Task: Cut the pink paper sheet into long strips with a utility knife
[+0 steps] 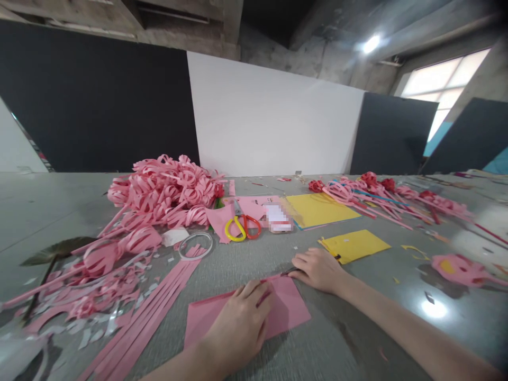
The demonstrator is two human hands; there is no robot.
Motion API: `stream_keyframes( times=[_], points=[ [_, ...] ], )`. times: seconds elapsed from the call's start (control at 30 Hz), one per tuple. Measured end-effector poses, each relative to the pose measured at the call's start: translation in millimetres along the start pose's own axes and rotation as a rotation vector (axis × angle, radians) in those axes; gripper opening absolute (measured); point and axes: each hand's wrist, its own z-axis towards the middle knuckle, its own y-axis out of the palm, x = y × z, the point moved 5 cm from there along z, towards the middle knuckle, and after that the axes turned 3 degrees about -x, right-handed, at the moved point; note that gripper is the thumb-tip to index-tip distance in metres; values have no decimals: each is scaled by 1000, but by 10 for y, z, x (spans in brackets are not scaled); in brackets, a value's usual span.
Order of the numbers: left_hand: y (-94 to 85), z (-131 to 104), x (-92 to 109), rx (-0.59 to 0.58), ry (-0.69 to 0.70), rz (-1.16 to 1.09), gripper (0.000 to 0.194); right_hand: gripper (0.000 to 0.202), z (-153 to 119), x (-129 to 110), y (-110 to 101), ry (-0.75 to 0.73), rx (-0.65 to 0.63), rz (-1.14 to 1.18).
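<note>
A sheet of pink paper lies on the grey table in front of me, with a narrow strip along its far edge folded or raised. My left hand presses down on the sheet, fingers bent and held together. At the sheet's far right corner, my right hand is closed around a slim dark tool like a craft knife. Only its thin tip and a small black end show; the fingers hide the rest. Several long pink paper strips lie left of the sheet.
Scissors with yellow and red handles lie beyond the sheet, beside a phone. A tape roll and a big heap of pink paper loops are left. Yellow paper and pink paper flowers lie right.
</note>
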Motion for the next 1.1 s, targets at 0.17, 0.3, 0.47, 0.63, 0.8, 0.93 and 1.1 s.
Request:
stream_keyframes(
  times=[0.17, 0.3, 0.47, 0.63, 0.8, 0.93, 1.1],
  points=[
    [4, 1, 1, -3, 5, 8, 38, 37, -2, -4, -7, 2, -1, 1],
    [6, 3, 1, 1, 8, 6, 38, 37, -6, -10, -17, -6, 5, 11],
    [14, 7, -6, -20, 3, 18, 39, 37, -13, -12, -7, -14, 9, -11],
    [6, 4, -2, -25, 3, 17, 39, 36, -20, -14, 2, -16, 18, -27],
    [3, 3, 2, 3, 7, 8, 39, 36, -15, -18, -19, -13, 21, -12],
    [0, 1, 4, 1, 2, -1, 38, 36, -15, -18, -22, -7, 25, -19],
    [2, -5, 3, -1, 0, 11, 39, 37, -25, -11, 5, -4, 21, -22]
  ],
)
